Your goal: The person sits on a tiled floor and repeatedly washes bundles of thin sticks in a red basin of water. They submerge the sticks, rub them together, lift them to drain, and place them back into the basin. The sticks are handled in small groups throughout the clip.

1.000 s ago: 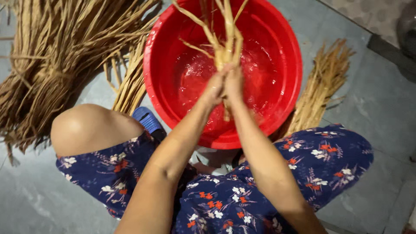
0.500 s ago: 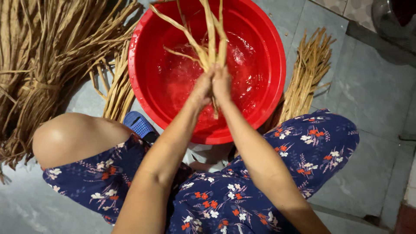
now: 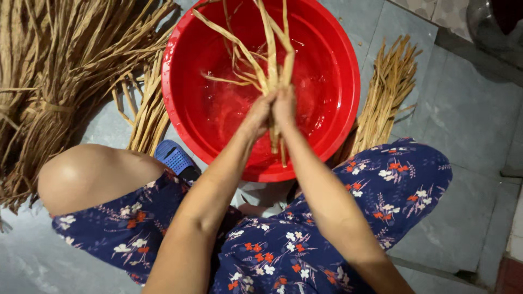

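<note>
A round red basin (image 3: pixel 338 60) with shallow water stands on the floor before my knees. Above it my left hand (image 3: pixel 256 116) and my right hand (image 3: pixel 285 105) are pressed together, both closed around a small bunch of wet straw strips (image 3: pixel 269 54). The strips fan up and away from my hands over the basin, and short ends hang below my fists. My forearms reach out over my lap in blue flowered cloth.
A big heap of dry straw bundles (image 3: pixel 49 92) lies at the left, some strands leaning on the basin's rim. A smaller straw bundle (image 3: pixel 387 92) lies right of the basin. A blue slipper (image 3: pixel 174 158) shows by my left knee. Grey tiled floor all around.
My hands have stayed clasped on the straw bunch over the basin. The view has shifted slightly; the strips spread a little differently.
</note>
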